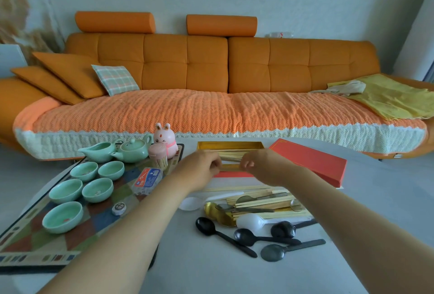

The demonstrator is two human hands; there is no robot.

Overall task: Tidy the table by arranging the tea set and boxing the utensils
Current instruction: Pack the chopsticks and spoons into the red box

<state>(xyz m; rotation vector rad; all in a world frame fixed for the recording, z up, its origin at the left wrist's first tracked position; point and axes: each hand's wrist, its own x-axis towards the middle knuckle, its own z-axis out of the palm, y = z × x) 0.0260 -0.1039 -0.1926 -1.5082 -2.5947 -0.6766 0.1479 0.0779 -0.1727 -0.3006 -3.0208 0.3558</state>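
A gold-lined red box [231, 146] stands open at the table's far middle, with wooden chopsticks [232, 155] lying in it. My left hand [202, 168] and my right hand [260, 164] reach over the box, fingers curled at the two ends of the chopstick bundle. Nearer me lies a heap of more chopsticks [263, 202], a gold spoon [215, 212], white plastic spoons [252, 221] and black spoons [249, 237]. On the patterned mat [35, 242] at left sit several pale green cups [62, 217], a teapot [133, 150] and a pitcher [98, 151].
The red box lid [310, 162] lies right of the box. A pink rabbit figure [164, 140], a toothpick holder [158, 157], a small plastic packet [148, 180] and a round tea cake [118, 208] stand on the mat. An orange sofa [211, 66] runs behind the table.
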